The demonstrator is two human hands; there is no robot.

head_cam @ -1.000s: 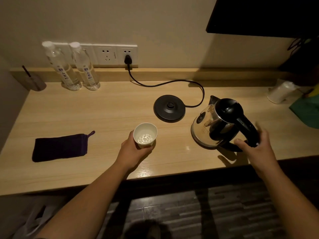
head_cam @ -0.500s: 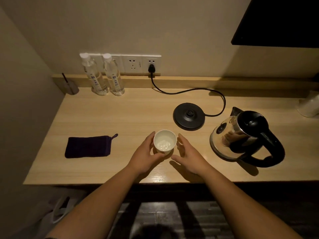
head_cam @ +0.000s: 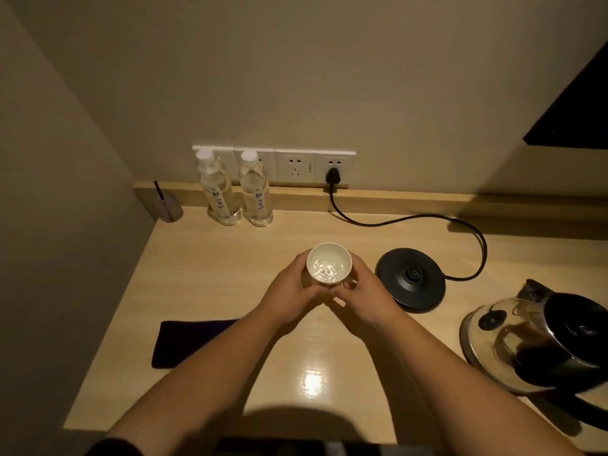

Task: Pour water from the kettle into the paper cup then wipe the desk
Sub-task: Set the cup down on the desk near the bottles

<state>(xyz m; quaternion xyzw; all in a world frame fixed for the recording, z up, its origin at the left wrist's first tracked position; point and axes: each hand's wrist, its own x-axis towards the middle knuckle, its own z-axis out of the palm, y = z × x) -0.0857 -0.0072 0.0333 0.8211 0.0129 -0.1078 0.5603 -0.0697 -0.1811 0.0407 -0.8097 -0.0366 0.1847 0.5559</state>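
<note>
A white paper cup (head_cam: 329, 264) with water in it is held upright over the middle of the wooden desk (head_cam: 230, 258). My left hand (head_cam: 289, 296) wraps its left side and my right hand (head_cam: 365, 292) wraps its right side. The steel kettle (head_cam: 539, 337) with a black lid and handle stands off its base near the desk's right edge, with no hand on it. A dark purple cloth (head_cam: 187, 340) lies flat at the front left, partly hidden by my left forearm.
The black kettle base (head_cam: 411, 279) sits right of the cup, its cord (head_cam: 427, 218) running to a wall socket (head_cam: 334, 172). Two water bottles (head_cam: 235, 189) stand at the back left beside a small grey holder (head_cam: 169, 207). A side wall closes the left.
My right hand let go of the kettle handle and came over to the cup. Both hands now hold the cup, which has moved farther back on the desk.
</note>
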